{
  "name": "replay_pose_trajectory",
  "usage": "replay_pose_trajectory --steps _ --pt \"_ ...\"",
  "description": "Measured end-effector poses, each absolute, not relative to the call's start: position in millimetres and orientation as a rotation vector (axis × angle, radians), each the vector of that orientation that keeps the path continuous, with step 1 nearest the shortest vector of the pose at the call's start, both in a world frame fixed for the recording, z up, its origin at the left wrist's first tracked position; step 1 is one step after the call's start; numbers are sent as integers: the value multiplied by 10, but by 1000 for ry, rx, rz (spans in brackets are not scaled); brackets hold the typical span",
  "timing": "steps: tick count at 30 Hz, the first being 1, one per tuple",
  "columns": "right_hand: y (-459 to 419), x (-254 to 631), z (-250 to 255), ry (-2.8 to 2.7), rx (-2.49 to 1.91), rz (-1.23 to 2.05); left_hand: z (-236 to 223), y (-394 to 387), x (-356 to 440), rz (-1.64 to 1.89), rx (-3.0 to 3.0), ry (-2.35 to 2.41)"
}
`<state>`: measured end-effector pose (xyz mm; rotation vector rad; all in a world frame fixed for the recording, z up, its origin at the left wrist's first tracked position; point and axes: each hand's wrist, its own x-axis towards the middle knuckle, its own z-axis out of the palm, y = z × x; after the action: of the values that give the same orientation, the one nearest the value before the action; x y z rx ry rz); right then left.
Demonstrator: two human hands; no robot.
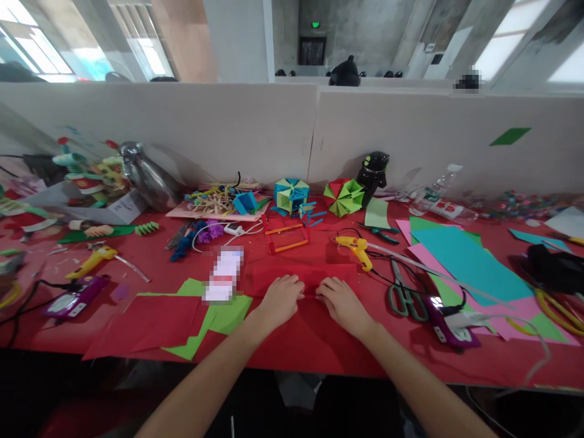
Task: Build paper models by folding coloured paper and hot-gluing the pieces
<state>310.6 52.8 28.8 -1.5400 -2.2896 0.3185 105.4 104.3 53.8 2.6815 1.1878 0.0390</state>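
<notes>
A sheet of red paper [314, 274] lies in front of me on the red tabletop, and its folded-looking band runs crosswise under my fingers. My left hand [283, 297] grips the near edge of the paper left of its middle, fingers bent and held together. Opposite it, my right hand [342, 304] has its fingers curled on the same edge, a small gap from the left. Both thumbs are mostly hidden. Just beyond the paper stands a small frame of red and orange sticks [288, 237]. Red on red makes the paper's near outline hard to see.
At the right are a yellow glue gun [358, 248], scissors [404, 295], a purple device [451, 331] and coloured sheets [474, 261]. To the left lie a blurred phone-like rectangle [224, 274], red sheets [159, 322] and another glue gun [93, 260]. Paper models [292, 196] stand before the white partition [205, 128].
</notes>
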Motion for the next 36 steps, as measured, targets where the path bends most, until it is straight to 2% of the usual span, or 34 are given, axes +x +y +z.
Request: replay_pose_trajectory --steps 7,11,15,22,30,36 --pt "266 2861 121 -2229 -1745 93 512 898 1072 107 2645 1314" --pt "121 2741 -7 -2208 -1708 35 448 760 1096 108 2626 1412" --pt "106 2731 -36 -2279 -1657 71 331 617 1083 160 2611 1453" --pt "267 2813 100 -2373 -1684 204 97 618 977 327 2787 1230" --pt "426 2894 145 -2447 -1637 248 278 729 1055 195 2687 1260" --pt "543 2912 64 -2281 -1603 217 261 868 1056 188 2628 1270"
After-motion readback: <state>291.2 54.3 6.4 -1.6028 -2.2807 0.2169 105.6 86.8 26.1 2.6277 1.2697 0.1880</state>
